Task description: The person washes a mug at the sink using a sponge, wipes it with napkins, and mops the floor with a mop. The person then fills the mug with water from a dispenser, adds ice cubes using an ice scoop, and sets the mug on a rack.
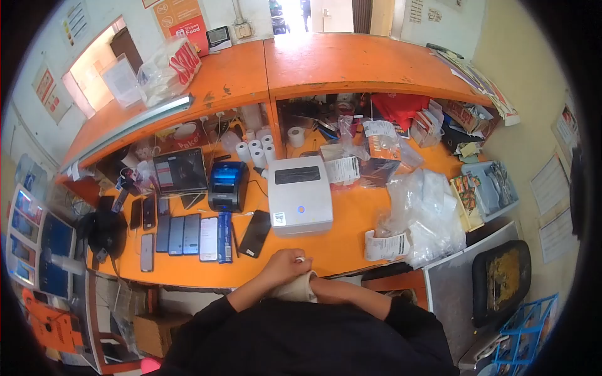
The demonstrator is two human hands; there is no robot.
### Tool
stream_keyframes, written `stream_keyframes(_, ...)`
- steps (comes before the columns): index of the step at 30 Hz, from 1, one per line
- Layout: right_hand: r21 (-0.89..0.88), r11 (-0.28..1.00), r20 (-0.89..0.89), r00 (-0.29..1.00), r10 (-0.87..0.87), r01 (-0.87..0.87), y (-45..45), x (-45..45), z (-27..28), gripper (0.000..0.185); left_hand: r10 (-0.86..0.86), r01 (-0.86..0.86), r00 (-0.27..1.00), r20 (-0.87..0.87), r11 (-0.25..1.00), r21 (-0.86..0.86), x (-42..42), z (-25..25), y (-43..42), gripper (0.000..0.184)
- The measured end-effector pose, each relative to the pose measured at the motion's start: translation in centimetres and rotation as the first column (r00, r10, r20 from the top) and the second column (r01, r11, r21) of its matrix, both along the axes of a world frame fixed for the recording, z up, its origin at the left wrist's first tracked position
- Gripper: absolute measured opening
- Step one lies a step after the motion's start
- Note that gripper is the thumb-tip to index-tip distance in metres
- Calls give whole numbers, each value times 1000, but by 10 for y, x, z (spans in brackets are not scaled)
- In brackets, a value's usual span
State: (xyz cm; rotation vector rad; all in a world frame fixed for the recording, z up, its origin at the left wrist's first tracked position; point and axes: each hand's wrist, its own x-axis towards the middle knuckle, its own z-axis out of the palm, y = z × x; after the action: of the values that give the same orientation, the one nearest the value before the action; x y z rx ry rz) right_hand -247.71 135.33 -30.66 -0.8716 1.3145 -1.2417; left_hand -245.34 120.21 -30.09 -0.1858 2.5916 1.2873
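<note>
My left hand (285, 266) is closed in front of my body, at the front edge of the orange desk (295, 254). A small white bit shows at its fingers; what it is I cannot make out. Just below is a beige, cloth-like thing (295, 290) with an open rim, close against my dark shirt. My right forearm (348, 294) reaches to that rim, and the right hand's fingers are hidden there. Beyond the hands stands a white label printer (301, 195). To its left a black phone (256, 234) lies at a slant.
Several phones (175, 235) lie in a row at the left, near a black receipt printer (227, 187) and a tablet (180, 171). Paper rolls (255, 150) stand behind. At the right are clear plastic bags (433, 216), a labelled parcel (385, 245) and a grey-blue basket (492, 191). A worn chair (501, 282) stands lower right.
</note>
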Motion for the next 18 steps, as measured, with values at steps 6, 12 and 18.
stream_keyframes(6, -17, 993, 64, 991, 115, -114, 9, -3, -8, 35, -79, 24, 981, -177, 956, -293, -2, 34, 64, 29)
stream_keyframes(12, 16, 989, 314, 940, 135, -148, 32, -16, -15, 36, -81, -10, 911, -405, 976, -218, 7, 30, 81, 22)
stream_keyframes(18, 100, 983, 349, 931, 111, -155, 56, -41, -9, 37, 45, -72, 843, -536, 997, -29, 16, 19, 72, 17)
